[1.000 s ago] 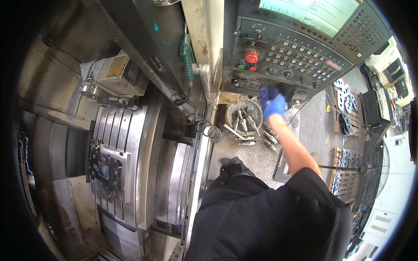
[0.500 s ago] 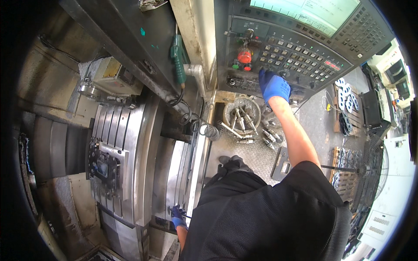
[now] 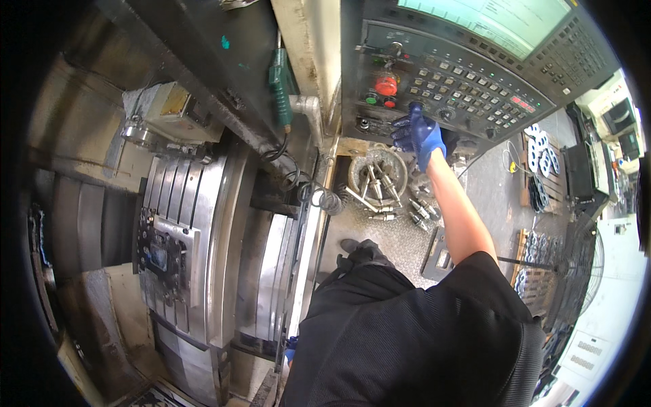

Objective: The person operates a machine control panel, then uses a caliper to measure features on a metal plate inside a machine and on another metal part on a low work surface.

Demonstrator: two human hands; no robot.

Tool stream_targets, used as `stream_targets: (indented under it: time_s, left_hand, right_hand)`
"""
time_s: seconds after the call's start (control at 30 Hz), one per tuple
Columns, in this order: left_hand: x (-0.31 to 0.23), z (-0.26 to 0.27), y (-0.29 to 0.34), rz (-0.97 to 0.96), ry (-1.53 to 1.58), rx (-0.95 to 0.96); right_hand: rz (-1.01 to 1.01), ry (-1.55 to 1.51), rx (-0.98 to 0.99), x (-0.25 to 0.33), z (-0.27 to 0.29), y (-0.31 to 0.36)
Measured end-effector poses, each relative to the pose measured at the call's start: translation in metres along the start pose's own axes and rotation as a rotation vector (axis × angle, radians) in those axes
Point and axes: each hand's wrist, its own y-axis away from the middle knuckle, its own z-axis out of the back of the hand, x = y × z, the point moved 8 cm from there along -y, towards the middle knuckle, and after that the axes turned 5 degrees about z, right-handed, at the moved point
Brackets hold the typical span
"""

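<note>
Fingers (image 3: pixel 416 117) of the gloved right hand (image 3: pixel 425 138) are spread, holding nothing visible, over the lower part of the control panel (image 3: pixel 456 89), contact unclear; the panel extends ahead, long axis slanting rightward, red button (image 3: pixel 386 85) up-left; the left hand (image 3: pixel 291 353), mostly hidden beside the torso (image 3: pixel 413 325), is farther off, grip untellable

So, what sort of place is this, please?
Probably a metal machining workshop: there is a control panel with a screen, a slotted metal machine table, and a round container of metal parts that look like tool holders.
</note>
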Motion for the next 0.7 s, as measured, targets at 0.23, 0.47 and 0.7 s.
stream_targets:
  time_s: [0.23,0.47,0.7]
  left_hand:
    - [-0.007,-0.031,0.002,-0.049,0.224,0.077]
    - [-0.026,-0.059,0.046,-0.214,0.287,-0.039]
    - [0.015,-0.074,0.07,-0.059,0.199,-0.105]
  right_hand:
    - [-0.05,-0.071,0.059,-0.01,0.006,-0.039]
    - [-0.038,-0.063,0.034,-0.012,0.006,-0.046]
    - [-0.045,-0.029,0.063,-0.032,0.033,-0.09]
